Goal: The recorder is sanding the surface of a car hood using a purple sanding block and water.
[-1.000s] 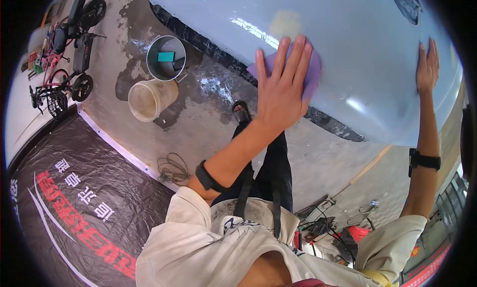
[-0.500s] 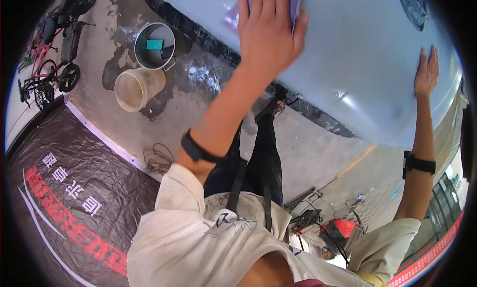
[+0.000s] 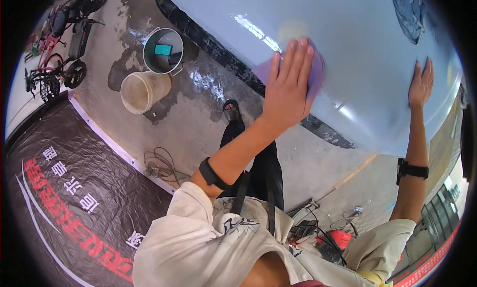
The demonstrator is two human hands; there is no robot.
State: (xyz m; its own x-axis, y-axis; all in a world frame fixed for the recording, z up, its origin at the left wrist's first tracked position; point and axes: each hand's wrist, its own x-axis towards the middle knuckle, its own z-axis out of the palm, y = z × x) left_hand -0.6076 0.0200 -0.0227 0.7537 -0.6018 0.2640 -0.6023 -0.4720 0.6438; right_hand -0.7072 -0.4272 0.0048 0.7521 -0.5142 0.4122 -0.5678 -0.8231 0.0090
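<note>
A smooth pale blue-grey car body panel (image 3: 357, 53) fills the upper right. My left hand (image 3: 290, 83) presses a purple sheet of sandpaper (image 3: 316, 71) against it, close to the panel's dark lower edge. The fingers lie extended over the sheet, whose edges stick out on both sides of the hand. Farther right, my right hand (image 3: 421, 83) rests flat on the same panel with nothing in it, fingers stretched out. A small pale patch (image 3: 293, 30) shows on the panel just beyond my left fingertips.
On the wet concrete at the left stand a metal bucket (image 3: 163, 51) with a green block (image 3: 162, 49) inside and a whitish plastic bucket (image 3: 145, 92). Bicycles (image 3: 74, 38) stand far left. A dark printed sheet (image 3: 64, 187) hangs or lies lower left. Cables and tools (image 3: 328, 232) lie lower right.
My left hand has drawn the sandpaper nearer to me and slightly right across the panel. My right hand stays flat on it. One sandalled foot now shows at the left of my legs.
</note>
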